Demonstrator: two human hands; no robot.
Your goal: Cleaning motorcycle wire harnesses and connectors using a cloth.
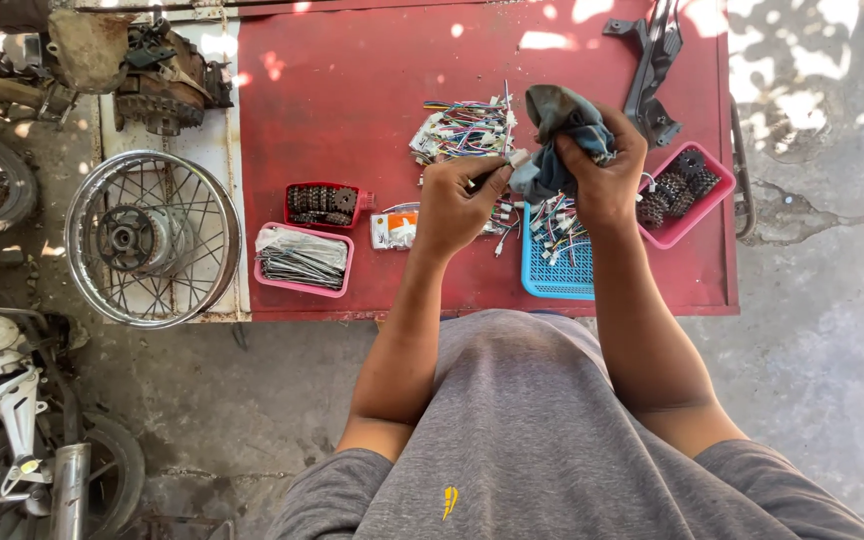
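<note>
Red counter (352, 100) bearing a blue basket (552, 275) of wire connectors, above which the right hand (602, 170) is clenched around a grey-blue rag (562, 125) and the left hand (457, 205) pinches a small white connector (518, 158) touching the rag's edge.

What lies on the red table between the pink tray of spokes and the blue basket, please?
In the head view, a small white-and-orange packet lies between the pink tray of spokes and the blue basket; the left hand hangs above that stretch.
</note>
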